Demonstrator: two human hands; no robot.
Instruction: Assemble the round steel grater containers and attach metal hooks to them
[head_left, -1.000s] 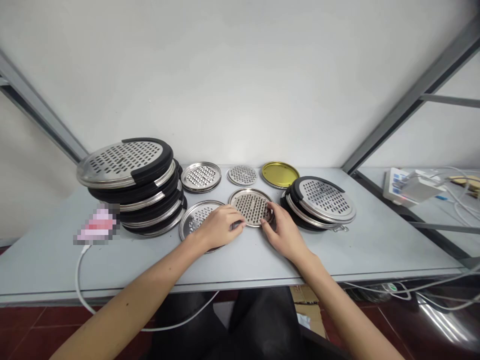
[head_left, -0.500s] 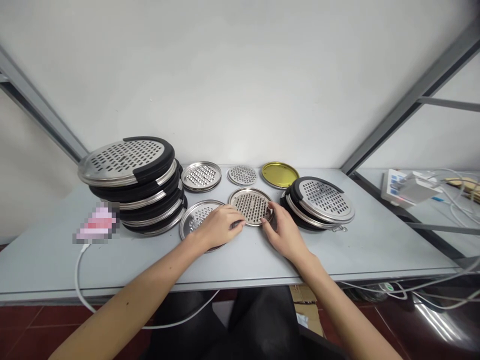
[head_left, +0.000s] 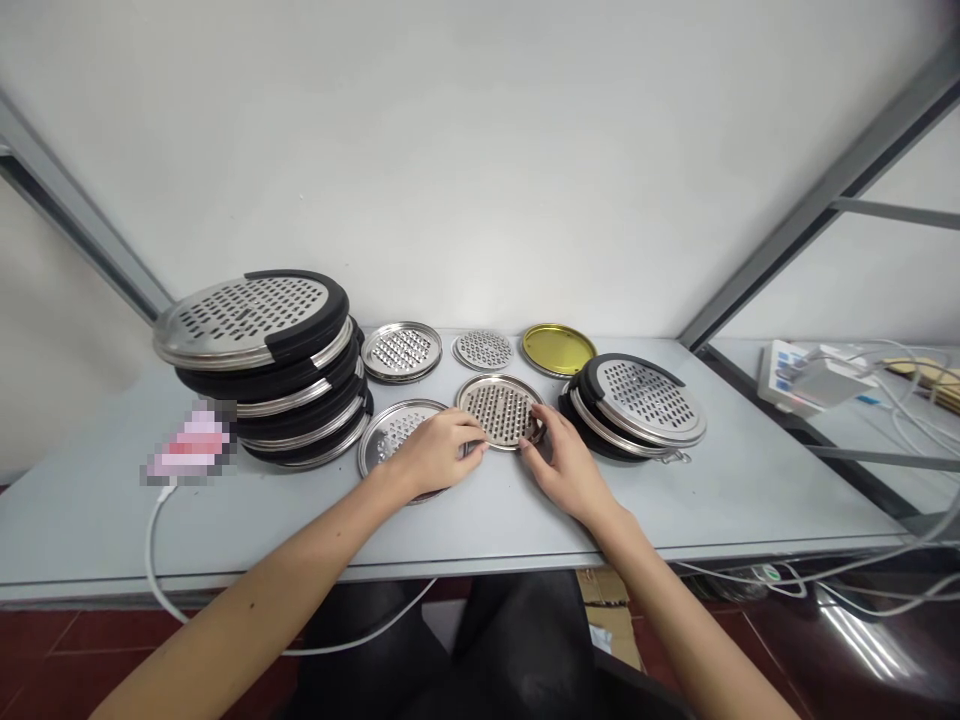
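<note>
A round metal grater disc [head_left: 499,412] with rows of raised holes lies flat on the table between my two hands. My right hand [head_left: 566,462] holds its right rim, thumb at the front edge and fingers along the side. Curled fingers on my left hand [head_left: 439,452] come close to the disc's left front rim; a small dark patch shows under them, and I cannot make out what it is. Beneath that hand, partly covered, rests another grater disc [head_left: 390,432]. Behind lie a stack of rimmed grater discs [head_left: 403,350], a flat perforated disc [head_left: 484,350] and a gold-coloured round lid [head_left: 559,348].
A tall stack of black-edged round graters [head_left: 255,320] stands left, and a shorter stack [head_left: 649,400] sits right of my right hand. A blurred pink thing [head_left: 191,445] with a white cable lies at left. Beyond the metal frame [head_left: 787,190] is a power strip [head_left: 780,375].
Both hands stay almost where they were around the middle disc. The whole view has shifted very slightly; no object has visibly moved on the table.
</note>
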